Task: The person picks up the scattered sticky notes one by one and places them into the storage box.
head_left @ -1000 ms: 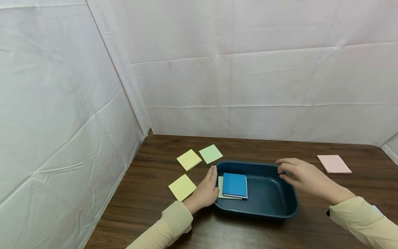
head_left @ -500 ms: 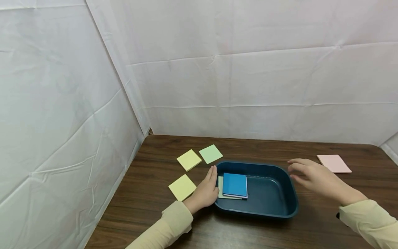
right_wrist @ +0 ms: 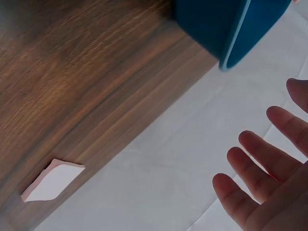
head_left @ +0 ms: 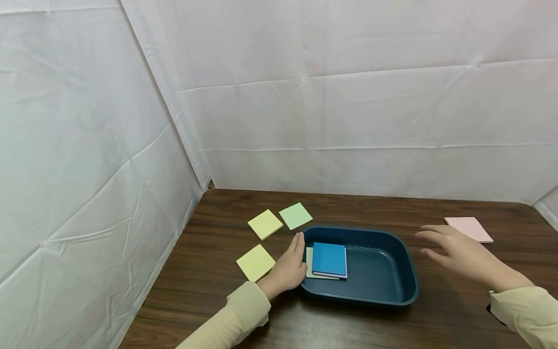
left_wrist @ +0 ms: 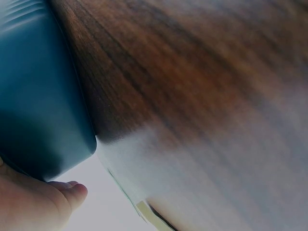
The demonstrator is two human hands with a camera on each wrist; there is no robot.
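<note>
A dark blue tray (head_left: 392, 295) sits on the wooden table, seen also in the left wrist view as a blue tray wall (left_wrist: 38, 110) and in the right wrist view as a tray corner (right_wrist: 226, 29). Inside it a blue note pad (head_left: 329, 259) lies on a pale yellow pad (head_left: 309, 261). My left hand (head_left: 288, 266) rests flat against the tray's left wall, fingers straight. My right hand (head_left: 457, 252) hovers open over the table to the right of the tray, empty, fingers spread (right_wrist: 260, 163). A pink pad (head_left: 468, 229) lies just beyond it.
Two yellow pads (head_left: 265, 224) (head_left: 255, 262) and a green pad (head_left: 295, 215) lie left of the tray. The pink pad (right_wrist: 50, 181) shows near the table's far edge. White cloth walls close in the left and back of the table (head_left: 209, 271).
My right hand has left the tray's far right rim and moved right toward the pink pad. The left hand and tray have stayed in place.
</note>
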